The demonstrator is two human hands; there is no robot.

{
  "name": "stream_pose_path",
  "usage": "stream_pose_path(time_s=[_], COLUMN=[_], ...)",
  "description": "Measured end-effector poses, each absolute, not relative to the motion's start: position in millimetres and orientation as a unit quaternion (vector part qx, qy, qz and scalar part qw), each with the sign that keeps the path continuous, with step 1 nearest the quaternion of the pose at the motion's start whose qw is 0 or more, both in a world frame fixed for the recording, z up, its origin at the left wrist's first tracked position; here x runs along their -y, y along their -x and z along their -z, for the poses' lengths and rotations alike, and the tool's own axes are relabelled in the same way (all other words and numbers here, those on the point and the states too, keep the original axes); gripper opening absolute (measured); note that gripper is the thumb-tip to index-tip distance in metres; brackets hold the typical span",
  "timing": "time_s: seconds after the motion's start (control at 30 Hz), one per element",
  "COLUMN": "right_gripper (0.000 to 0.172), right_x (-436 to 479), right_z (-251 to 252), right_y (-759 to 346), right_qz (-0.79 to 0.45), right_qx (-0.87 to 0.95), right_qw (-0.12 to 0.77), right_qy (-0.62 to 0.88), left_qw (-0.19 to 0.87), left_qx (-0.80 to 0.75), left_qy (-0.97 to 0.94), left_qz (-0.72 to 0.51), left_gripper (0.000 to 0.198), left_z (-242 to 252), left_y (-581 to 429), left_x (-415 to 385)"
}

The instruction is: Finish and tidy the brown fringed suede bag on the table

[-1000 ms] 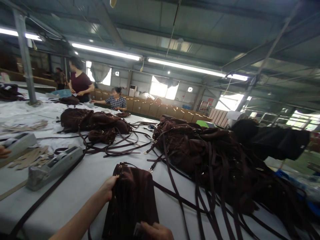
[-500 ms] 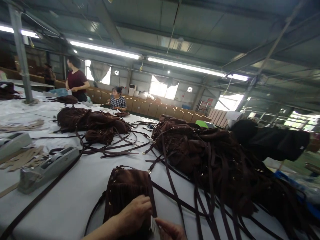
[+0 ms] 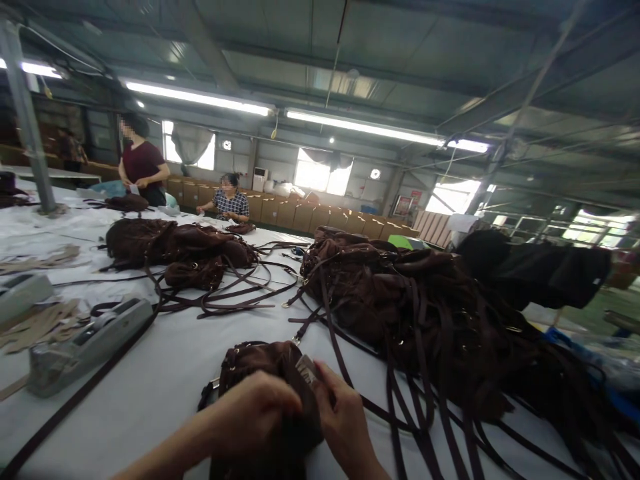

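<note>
Both hands on one brown bag (image 3: 260,373) at the near edge of the white table (image 3: 165,373). Left hand (image 3: 250,417) curls over the bag's front, fingers together and pressed into the soft material. Right hand (image 3: 345,427) sits on the bag's right side, thumb and fingers pinching a small pale tag (image 3: 306,369) at the bag's upper right corner. The bag stands bunched and partly folded between the two hands; its dark strap (image 3: 320,320) runs from the bag's top toward the big pile of brown bags (image 3: 400,300), which lies beyond the bag and to its right, straps trailing over the table. A smaller pile (image 3: 175,247) lies beyond the bag to its left. A grey tape dispenser (image 3: 85,343) sits left of the bag, well apart, with tan paper strips (image 3: 37,323) just past it. Progress, my read: this bag is mid-handling, tag in the fingers, not set down or put aside; the big pile looks untouched, so most of the work seems left. Two people (image 3: 143,170) stand far beyond the bag at the table's far end, busy with their own items.
</note>
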State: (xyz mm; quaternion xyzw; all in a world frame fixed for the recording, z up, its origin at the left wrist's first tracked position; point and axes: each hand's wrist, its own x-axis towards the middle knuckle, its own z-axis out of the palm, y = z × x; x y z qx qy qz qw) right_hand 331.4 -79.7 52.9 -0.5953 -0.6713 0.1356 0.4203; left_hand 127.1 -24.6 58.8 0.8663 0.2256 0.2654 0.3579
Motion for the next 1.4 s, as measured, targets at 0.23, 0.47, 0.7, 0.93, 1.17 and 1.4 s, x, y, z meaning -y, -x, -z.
stream_pose_path(time_s=[0.23, 0.47, 0.7, 0.93, 1.17, 1.4], right_gripper=[0.040, 0.042, 0.059, 0.060, 0.025, 0.026], right_x=[39.3, 39.6, 51.0, 75.3, 83.2, 56.0], right_z=[-10.4, 28.0, 42.8, 17.3, -36.8, -55.4], right_y=[-308.6, -332.0, -335.5, -351.7, -361.6, -336.8], right_qz=[-0.164, -0.283, -0.362, -0.230, -0.056, 0.153], right_qx=[0.613, 0.568, 0.490, 0.510, 0.722, 0.831], right_qw=[0.395, 0.481, 0.568, 0.546, 0.441, 0.220], right_qy=[0.664, 0.605, 0.553, 0.623, 0.531, 0.488], left_qw=[0.240, 0.184, 0.201, 0.284, 0.307, 0.325], left_qx=[-0.424, -0.429, -0.397, -0.370, -0.371, -0.351], left_qy=[-0.837, -0.854, -0.847, -0.819, -0.813, -0.815], left_qz=[-0.250, -0.228, -0.291, -0.334, -0.327, -0.326], left_gripper=[0.036, 0.026, 0.033, 0.039, 0.039, 0.039], left_z=[7.5, 58.3, 20.7, -60.5, -39.9, -48.5], left_y=[-132.8, -153.1, -147.9, -146.9, -147.1, -154.3], left_x=[-56.4, -34.6, -34.4, -47.0, -57.8, -50.1])
